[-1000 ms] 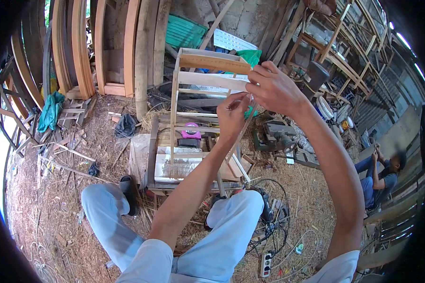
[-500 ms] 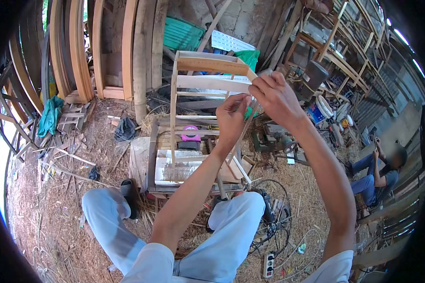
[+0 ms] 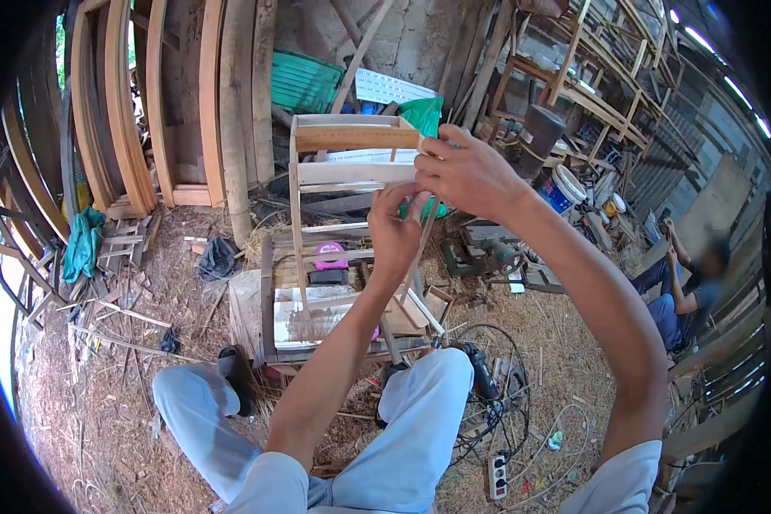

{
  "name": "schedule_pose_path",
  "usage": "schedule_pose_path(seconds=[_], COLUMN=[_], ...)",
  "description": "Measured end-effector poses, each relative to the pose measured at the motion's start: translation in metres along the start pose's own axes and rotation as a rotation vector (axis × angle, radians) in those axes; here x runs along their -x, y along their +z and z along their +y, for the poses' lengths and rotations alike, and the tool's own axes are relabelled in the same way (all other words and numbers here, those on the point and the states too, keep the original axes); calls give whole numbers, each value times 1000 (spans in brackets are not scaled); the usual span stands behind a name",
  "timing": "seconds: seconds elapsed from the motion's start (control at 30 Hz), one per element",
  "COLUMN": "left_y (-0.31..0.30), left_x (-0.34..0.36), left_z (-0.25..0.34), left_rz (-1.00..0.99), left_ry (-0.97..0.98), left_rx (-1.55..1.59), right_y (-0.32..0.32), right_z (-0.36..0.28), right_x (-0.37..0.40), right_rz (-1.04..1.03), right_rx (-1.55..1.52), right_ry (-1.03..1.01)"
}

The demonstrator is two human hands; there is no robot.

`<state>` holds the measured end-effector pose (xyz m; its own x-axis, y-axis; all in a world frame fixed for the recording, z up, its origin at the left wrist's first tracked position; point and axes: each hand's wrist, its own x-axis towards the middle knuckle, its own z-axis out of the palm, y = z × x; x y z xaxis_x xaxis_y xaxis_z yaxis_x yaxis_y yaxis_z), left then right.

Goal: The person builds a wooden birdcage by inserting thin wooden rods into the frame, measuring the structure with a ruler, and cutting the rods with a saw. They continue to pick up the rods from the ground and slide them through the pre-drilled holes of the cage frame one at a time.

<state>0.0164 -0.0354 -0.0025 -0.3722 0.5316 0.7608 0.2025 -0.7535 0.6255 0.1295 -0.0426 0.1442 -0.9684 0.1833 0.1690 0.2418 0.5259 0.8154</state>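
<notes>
Fingers on your right hand [image 3: 471,177] grip the wooden frame [image 3: 351,138] at its 1 o'clock corner (frame's at your 11); left hand [image 3: 393,240] bunched just below, grasp unclear. Close-up fingerwork, so steadiness matters next.

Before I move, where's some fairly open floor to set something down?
Likeliest: the sawdust floor between the black cables and your right arm, though chips litter it. Crowded: the low bench under the wooden frame, and around those cables.
</notes>
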Motion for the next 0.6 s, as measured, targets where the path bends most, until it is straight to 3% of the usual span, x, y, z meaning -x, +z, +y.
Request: schedule_pose_path(seconds=[0.1, 0.23, 0.4, 0.43, 0.57, 0.6], left_y=[-2, -4, -3, -4, -3, -2], left_x=[0, -2, -10, -11, -11, -11], left_z=[-4, -4, 7, 11, 17, 17], left_rz=[-4, -29, -128, -136, -186, -171], left_ry=[8, -91, 81, 80, 95, 105], left_rx=[42, 73, -75, -73, -114, -119], right_y=[11, 18, 22, 19, 14, 17], right_z=[4, -12, -53, -54, -64, -67], right_x=[2, 17, 29, 30, 31, 29], right_rz=[154, 190, 155, 136, 110, 136], right_rx=[-227, -197, -75, 77, 212, -55], right_ry=[45, 193, 557, 496, 411, 649])
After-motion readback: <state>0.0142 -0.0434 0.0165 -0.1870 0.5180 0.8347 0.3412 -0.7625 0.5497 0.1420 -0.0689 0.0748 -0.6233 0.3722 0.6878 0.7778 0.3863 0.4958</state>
